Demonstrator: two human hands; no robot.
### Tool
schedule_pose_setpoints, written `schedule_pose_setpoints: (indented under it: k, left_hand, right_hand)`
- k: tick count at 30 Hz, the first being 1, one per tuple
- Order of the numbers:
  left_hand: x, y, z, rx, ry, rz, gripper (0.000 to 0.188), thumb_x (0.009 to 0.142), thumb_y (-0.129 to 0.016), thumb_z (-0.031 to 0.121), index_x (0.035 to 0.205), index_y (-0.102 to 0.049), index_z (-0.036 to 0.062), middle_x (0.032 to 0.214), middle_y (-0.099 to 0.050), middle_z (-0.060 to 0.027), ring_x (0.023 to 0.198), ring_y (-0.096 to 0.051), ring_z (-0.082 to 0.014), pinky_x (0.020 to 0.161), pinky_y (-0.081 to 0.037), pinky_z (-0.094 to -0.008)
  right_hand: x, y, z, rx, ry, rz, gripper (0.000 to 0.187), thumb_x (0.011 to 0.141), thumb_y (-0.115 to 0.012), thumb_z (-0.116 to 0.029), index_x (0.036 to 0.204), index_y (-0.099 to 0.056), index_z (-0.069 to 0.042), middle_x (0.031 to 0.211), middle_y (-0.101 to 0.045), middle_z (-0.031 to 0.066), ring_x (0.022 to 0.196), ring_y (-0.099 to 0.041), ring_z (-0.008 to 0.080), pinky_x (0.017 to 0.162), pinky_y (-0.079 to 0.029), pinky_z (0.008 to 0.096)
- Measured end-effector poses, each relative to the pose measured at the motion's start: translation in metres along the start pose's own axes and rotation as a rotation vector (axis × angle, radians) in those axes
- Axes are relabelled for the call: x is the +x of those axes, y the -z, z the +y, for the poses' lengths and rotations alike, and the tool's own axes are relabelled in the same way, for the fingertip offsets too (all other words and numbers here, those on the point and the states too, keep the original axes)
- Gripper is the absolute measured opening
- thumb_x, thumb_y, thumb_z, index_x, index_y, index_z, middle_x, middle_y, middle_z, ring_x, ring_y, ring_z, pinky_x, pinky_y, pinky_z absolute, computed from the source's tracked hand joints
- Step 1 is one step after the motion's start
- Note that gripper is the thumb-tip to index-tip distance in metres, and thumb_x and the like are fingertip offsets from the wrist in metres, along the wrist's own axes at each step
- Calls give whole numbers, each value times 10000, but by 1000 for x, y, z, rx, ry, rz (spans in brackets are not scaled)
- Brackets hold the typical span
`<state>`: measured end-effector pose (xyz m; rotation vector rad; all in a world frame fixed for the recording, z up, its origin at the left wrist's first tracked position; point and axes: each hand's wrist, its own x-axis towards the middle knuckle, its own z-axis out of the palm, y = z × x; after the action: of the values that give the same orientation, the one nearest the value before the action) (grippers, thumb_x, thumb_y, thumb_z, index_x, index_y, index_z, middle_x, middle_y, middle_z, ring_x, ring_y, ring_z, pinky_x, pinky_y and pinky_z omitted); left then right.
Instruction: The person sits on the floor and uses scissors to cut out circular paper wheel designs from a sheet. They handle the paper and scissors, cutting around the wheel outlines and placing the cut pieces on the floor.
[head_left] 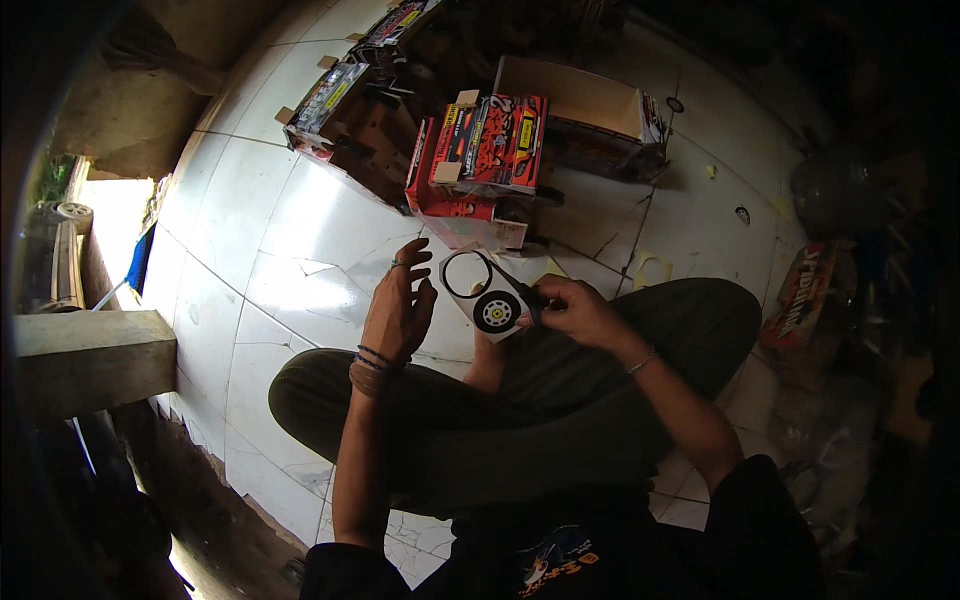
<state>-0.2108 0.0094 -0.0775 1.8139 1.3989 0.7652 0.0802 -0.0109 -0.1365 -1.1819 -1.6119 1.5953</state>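
My right hand [575, 312] pinches the lower right edge of a small pale sheet [503, 341] above my crossed legs. A printed black wheel picture [497, 312] is on the sheet, with a round black-edged ring [466, 273] beside it. A dark thing [527, 296] lies along the sheet at my right fingers; it resembles scissors, but shadow hides its shape. Left of the sheet, my left hand [398, 305] is raised with its fingers apart, holding nothing. Just beyond the sheet stands a red and black printed cardboard toy truck [495, 145].
More cardboard trucks stand behind, one on the left [335, 100] and an open-topped one [590, 100] on the right. Wheel cutouts [742, 215] and yellow scraps [652, 270] lie on the cracked tile floor. Plastic bags [820, 430] are at the right, a concrete ledge [95, 345] at the left.
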Motion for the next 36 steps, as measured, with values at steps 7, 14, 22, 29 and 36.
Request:
schedule_pose_setpoints:
  k: [7, 14, 22, 29, 36]
  left_hand:
    - [-17, 22, 18, -258, 328, -701, 412, 1093, -474, 178, 1443, -527, -33, 1308, -681, -196, 1170, -682, -250, 949, -584, -366]
    - [-13, 21, 47, -732, 193, -579, 609, 999, -710, 160, 1523, -449, -6, 1347, -658, -153, 1251, -635, -272, 993, -566, -390]
    - [0, 3, 32, -246, 306, 148, 721, 918, -831, 276, 1439, -416, 0, 1168, -688, -152, 1068, -699, -240, 835, -610, -360]
    - [-3, -3, 41, 126, -197, -129, 183, 878, -832, 162, 960, -758, 16, 927, -744, -109, 958, -680, -267, 856, -525, -386]
    - [-7, -8, 36, -8, 41, -321, 249, 916, -803, 236, 939, -725, 1, 882, -762, -132, 721, -711, -301, 670, -542, -385]
  right_hand:
    - [-1, 8, -10, 21, 15, -80, 298, 894, -819, -200, 1069, -709, 14, 955, -621, 18, 935, -568, 108, 859, -454, 297]
    - [-6, 10, -14, 113, -25, -112, 279, 892, -816, -198, 1047, -695, 0, 968, -621, 11, 957, -562, 101, 872, -456, 307]
    - [-5, 8, -5, 51, 61, -131, 305, 859, -853, -212, 1020, -688, -14, 957, -619, 8, 956, -554, 109, 884, -454, 303]
    - [-7, 8, -12, -81, 103, -138, 322, 855, -864, -238, 1003, -697, -5, 925, -613, 26, 933, -572, 129, 882, -460, 309]
    - [-5, 11, -20, -23, -17, -23, 315, 868, -856, -234, 1026, -700, -11, 950, -634, 11, 949, -584, 104, 868, -467, 295]
